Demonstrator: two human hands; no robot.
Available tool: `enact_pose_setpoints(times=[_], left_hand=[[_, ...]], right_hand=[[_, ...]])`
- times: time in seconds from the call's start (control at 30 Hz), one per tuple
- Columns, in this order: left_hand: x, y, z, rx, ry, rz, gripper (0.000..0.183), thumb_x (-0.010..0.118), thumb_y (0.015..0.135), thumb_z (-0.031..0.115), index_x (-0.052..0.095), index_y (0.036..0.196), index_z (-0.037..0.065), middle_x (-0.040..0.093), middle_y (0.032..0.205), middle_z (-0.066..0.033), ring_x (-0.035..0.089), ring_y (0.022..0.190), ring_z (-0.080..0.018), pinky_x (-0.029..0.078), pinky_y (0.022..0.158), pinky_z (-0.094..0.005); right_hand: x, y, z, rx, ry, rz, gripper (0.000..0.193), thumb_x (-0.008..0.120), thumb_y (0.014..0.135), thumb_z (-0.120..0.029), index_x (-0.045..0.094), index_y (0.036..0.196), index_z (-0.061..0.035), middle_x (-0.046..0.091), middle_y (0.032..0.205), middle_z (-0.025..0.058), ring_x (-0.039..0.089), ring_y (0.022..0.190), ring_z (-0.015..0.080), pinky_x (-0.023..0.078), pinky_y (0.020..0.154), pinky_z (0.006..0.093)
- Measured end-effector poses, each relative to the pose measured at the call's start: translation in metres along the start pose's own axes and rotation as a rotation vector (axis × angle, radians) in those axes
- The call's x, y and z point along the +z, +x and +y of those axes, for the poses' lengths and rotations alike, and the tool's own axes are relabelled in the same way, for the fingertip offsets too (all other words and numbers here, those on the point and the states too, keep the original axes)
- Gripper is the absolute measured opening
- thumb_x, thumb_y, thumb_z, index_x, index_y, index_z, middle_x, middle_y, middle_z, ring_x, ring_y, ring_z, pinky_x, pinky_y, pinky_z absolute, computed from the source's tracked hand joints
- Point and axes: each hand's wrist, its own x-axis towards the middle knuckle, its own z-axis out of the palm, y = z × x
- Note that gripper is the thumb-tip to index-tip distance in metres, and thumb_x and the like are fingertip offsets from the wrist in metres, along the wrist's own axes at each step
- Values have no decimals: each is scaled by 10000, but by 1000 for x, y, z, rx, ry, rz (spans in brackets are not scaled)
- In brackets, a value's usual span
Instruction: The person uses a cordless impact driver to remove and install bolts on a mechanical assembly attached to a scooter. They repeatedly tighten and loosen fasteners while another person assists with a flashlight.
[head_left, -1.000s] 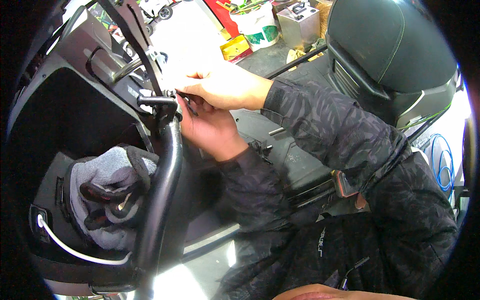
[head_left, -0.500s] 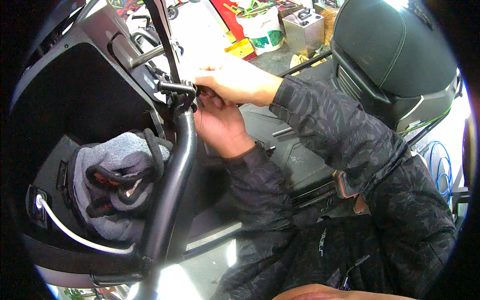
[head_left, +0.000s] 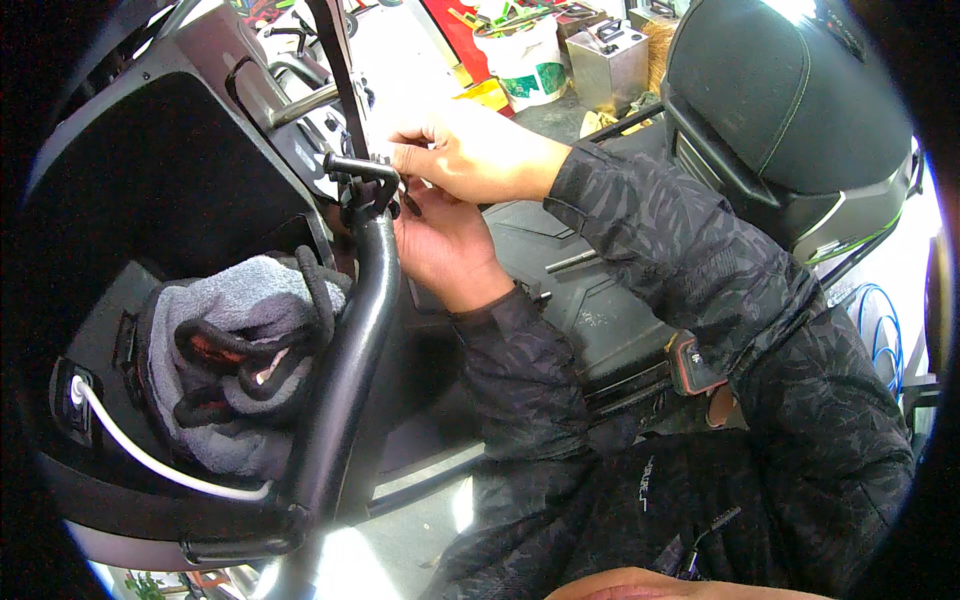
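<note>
Dark floor [head_left: 560,122], grey cloth [head_left: 235,310], black tube [head_left: 345,340] beside both hands [head_left: 450,246], fingers [head_left: 415,160] curled, grip unclear

Small pale lettering [head_left: 647,484] runs down the front of my dark patterned jacket [head_left: 720,480]; the green label [head_left: 538,80] on the far white bucket [head_left: 515,50] I can't read.

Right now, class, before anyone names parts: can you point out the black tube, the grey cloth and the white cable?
Black tube [head_left: 340,400]: head view, midway down its slanting length.
Grey cloth [head_left: 248,308]: head view, its upper grey surface.
White cable [head_left: 150,467]: head view, its curved middle stretch.
</note>
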Motion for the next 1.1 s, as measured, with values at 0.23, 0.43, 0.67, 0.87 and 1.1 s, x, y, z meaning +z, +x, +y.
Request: enact_pose_setpoints(times=[0.23, 0.43, 0.67, 0.87, 1.1], left_hand=[[-19, 7, 2, -19, -73, -171, 315, 603, 1023, 241, 636, 1241, 16, 671, 1256, -128, 615, 1214, -244, 475, 1070, -406], [-5, 3, 1, -16, -70, -128, 360, 591, 1032, 235, 618, 1292, -13, 662, 1288, -138, 608, 1237, -261, 462, 1086, -414], [-1, -1, 1, -18, 62, 74, 353, 522, 1073, 235, 605, 1293, -28, 652, 1295, -162, 604, 1235, -263, 469, 1066, -395], [-13, 3, 8, -71, -43, -76, 360, 561, 1052, 245, 620, 1291, -17, 655, 1323, -146, 608, 1233, -273, 459, 1075, -423], [4, -4, 4, -58, 99, -46, 402, 537, 1056, 269, 572, 1326, -26, 612, 1354, -182, 580, 1254, -316, 442, 1075, -458]], right_hand=[[3, 3, 16, -254, -189, 79, 229, 536, 1046, -220, 631, 1017, -13, 651, 886, 140, 657, 801, 257, 532, 730, 371], [6, 1, 19, -248, -449, 67, 208, 537, 1041, -200, 632, 1065, -16, 643, 929, 148, 645, 861, 288, 527, 759, 375], [-3, -7, -7, 189, 139, 8, 350, 583, 1034, -318, 656, 1147, 6, 716, 934, 96, 686, 821, 175, 562, 714, 338], [4, 0, 0, -3, -69, 66, 310, 563, 1039, -282, 648, 1079, 13, 671, 792, 77, 665, 693, 159, 536, 644, 296], [7, -18, 2, 53, -39, 230, 265, 647, 976, -204, 619, 1123, 16, 700, 895, 121, 705, 771, 219, 564, 707, 341]])
